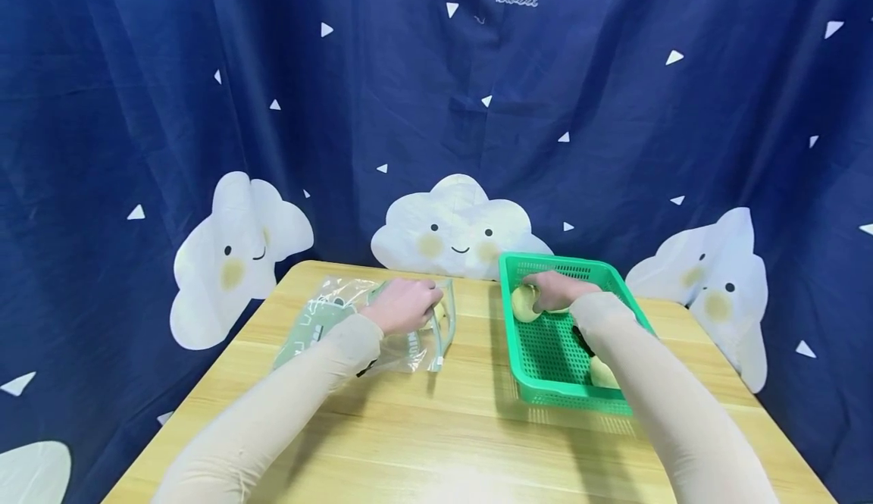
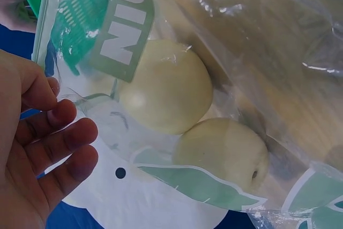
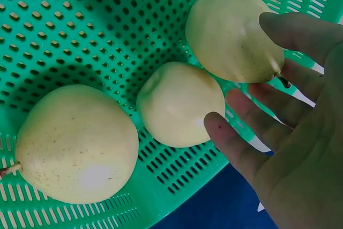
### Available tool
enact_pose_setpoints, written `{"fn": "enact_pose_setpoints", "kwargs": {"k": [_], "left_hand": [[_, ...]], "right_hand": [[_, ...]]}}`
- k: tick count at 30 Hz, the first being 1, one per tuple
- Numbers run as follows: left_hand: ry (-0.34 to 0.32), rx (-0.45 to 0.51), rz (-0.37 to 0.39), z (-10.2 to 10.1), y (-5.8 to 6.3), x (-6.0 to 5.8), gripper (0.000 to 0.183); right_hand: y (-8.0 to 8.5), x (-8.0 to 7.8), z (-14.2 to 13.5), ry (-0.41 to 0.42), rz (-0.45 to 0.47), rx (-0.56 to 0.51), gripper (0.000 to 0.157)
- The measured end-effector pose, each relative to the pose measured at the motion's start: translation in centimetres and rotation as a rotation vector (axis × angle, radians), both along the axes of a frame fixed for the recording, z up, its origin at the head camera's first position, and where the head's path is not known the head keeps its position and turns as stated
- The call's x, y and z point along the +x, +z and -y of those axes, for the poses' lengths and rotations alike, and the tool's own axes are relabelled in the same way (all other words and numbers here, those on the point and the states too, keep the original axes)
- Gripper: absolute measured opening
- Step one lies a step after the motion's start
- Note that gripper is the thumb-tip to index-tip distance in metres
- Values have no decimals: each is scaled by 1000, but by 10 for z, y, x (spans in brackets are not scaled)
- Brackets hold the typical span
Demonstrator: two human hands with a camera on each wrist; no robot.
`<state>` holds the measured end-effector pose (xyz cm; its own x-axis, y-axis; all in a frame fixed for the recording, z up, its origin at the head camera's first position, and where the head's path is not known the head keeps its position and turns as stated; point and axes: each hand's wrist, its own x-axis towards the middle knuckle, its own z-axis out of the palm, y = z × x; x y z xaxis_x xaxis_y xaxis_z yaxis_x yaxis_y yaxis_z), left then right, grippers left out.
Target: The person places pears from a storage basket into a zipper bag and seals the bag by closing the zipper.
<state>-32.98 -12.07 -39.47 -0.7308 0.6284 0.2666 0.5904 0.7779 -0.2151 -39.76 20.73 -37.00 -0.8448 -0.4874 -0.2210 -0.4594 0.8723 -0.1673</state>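
Note:
A clear zip bag (image 1: 409, 349) with green print lies on the left of the table. My left hand (image 1: 407, 305) pinches the edge of its mouth; in the left wrist view the other fingers (image 2: 69, 138) are loosely bent beside the bag. Two pale yellow pears (image 2: 166, 87) show through the plastic. To the right, my right hand (image 1: 555, 290) reaches into a green basket (image 1: 552, 394). Its thumb and index finger lie on either side of a stemmed pear (image 3: 230, 36), the little fingertip right at a second pear (image 3: 179, 103). A third pear (image 3: 77, 143) sits apart.
The basket has raised, slotted walls and stands near the table's back right. Wooden tabletop (image 1: 423, 443) stretches in front of bag and basket. Behind the table hangs a dark blue curtain (image 1: 409, 110) with white clouds and triangles.

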Motion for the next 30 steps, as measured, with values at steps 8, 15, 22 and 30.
{"fn": "enact_pose_setpoints", "kwargs": {"k": [8,15,22,30], "left_hand": [[-14,-7,-13,0,-2,-1,12],[-23,4,-21,0,-2,-2,13],[-13,8,-26,1,-2,-3,12],[-17,1,-33,2,-2,-2,13]], "right_hand": [[-4,-4,3,-20,13,-8,69],[-8,-3,4,4,-20,-6,68],[-10,-2,3,13,-43,-21,63],[-12,0,8,-41,14,-39,55]]}}
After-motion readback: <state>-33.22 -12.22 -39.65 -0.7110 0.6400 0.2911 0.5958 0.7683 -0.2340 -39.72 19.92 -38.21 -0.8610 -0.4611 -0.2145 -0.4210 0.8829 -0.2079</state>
